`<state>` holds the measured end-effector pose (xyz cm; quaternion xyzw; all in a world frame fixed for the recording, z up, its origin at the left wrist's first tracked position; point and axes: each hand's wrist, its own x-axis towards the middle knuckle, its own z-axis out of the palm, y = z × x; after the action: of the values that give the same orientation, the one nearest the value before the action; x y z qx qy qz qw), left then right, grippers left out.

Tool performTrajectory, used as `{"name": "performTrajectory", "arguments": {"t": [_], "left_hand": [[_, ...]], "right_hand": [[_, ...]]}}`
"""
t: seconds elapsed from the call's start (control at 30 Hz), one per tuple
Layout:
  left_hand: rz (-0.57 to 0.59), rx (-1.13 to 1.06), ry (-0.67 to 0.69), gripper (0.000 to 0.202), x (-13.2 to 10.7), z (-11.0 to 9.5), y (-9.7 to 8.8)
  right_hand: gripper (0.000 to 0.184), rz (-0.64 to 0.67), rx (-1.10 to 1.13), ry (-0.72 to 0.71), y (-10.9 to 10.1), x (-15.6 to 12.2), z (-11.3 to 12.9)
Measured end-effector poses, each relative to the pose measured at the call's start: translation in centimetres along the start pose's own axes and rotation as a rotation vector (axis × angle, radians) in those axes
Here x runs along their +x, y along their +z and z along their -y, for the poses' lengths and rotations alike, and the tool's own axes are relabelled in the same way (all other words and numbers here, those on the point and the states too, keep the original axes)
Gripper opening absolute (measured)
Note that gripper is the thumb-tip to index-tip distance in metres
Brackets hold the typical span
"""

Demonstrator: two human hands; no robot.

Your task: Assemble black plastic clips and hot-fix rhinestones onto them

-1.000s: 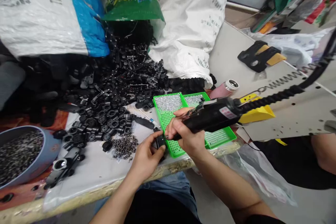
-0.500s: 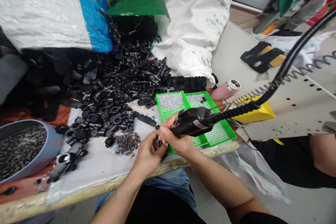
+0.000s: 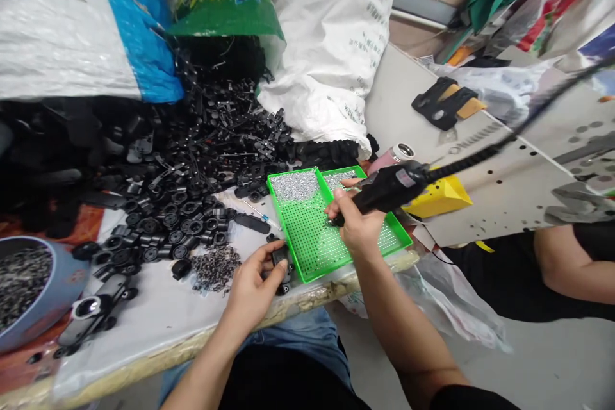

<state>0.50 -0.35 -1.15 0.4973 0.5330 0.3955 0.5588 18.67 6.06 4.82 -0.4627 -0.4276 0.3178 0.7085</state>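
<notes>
My left hand (image 3: pixel 259 275) is closed round a small black plastic part (image 3: pixel 282 262) at the table's front edge, just left of the green tray. My right hand (image 3: pixel 358 221) grips a black electric screwdriver (image 3: pixel 384 189), whose bit end points down and left over the tray. A thick black cable (image 3: pixel 471 157) runs from its back end to the upper right. The green perforated tray (image 3: pixel 307 272) has two compartments, with small silvery screws (image 3: pixel 293 186) heaped at the far end of each.
Black plastic parts (image 3: pixel 168 218) pile up at the left and back. A heap of small metal pieces (image 3: pixel 216 268) lies beside my left hand. A blue bucket (image 3: pixel 67 275) stands far left, a pink flask (image 3: pixel 389 157) behind the tray. Another person's arm (image 3: pixel 571 262) shows at right.
My right hand has moved the screwdriver right, away from my left hand and over the tray. The left hand stays on the black part. The whole view has shifted slightly.
</notes>
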Motion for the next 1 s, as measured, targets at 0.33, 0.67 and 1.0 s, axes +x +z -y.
{"name": "performTrajectory", "arguments": {"t": [0.33,0.67,1.0], "left_hand": [[-0.041,0.067,-0.025,0.064,-0.1,0.5,-0.1],[-0.026,0.058,-0.054,0.062,-0.1,0.3,0.0],[0.003,0.072,-0.052,0.061,-0.1,0.2,0.1]], "right_hand": [[0.027,0.015,0.022,0.094,-2.1,0.3,-2.3],[0.027,0.006,0.017,0.077,-1.6,-0.5,-2.4],[0.025,0.102,0.082,0.075,-0.1,-2.2,1.8]]}}
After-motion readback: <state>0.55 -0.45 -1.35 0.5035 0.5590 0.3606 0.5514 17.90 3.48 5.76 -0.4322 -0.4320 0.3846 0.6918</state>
